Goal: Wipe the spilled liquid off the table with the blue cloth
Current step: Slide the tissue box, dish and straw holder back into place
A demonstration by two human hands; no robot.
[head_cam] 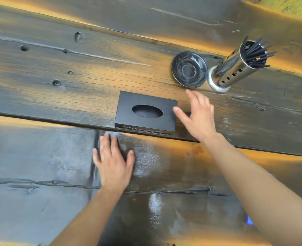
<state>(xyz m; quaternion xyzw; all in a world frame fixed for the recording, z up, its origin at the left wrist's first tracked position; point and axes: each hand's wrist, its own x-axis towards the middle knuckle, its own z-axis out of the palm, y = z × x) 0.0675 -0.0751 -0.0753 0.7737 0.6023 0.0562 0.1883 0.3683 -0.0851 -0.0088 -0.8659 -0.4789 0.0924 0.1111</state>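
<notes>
Spilled liquid: a thin wet sheen [146,157] on the dark weathered wooden plank counter [40,157], in the near-centre, just right of the left hand. The film runs roughly from the near edge of the box toward the camera, with a further glossy patch lower down near the bottom centre. Its edges are indistinct.

Blue cloth: cannot tell where it lies. Only small blue specks [248,220] show at the lower right beside the right forearm, too small to identify.

Black rectangular tissue box with oval opening [146,111]: lies flat, long axis left to right, at the far end of the wet area, just across a plank seam.

Black round glossy saucer [189,69]: beyond and right of the box, flat on the counter.

Perforated stainless steel cylinder holder [235,68]: just beside the saucer on its right, upright, with dark sticks [255,51] fanning from its mouth.

Left hand [113,160]: fingers spread wide, palm down, flat on the counter at the left margin of the sheen; grips nothing.

Right hand [198,114]: fingers splayed and open, thumb close to the right end of the box, fingertips toward the saucer. Contact with the counter cannot be judged; empty.
</notes>
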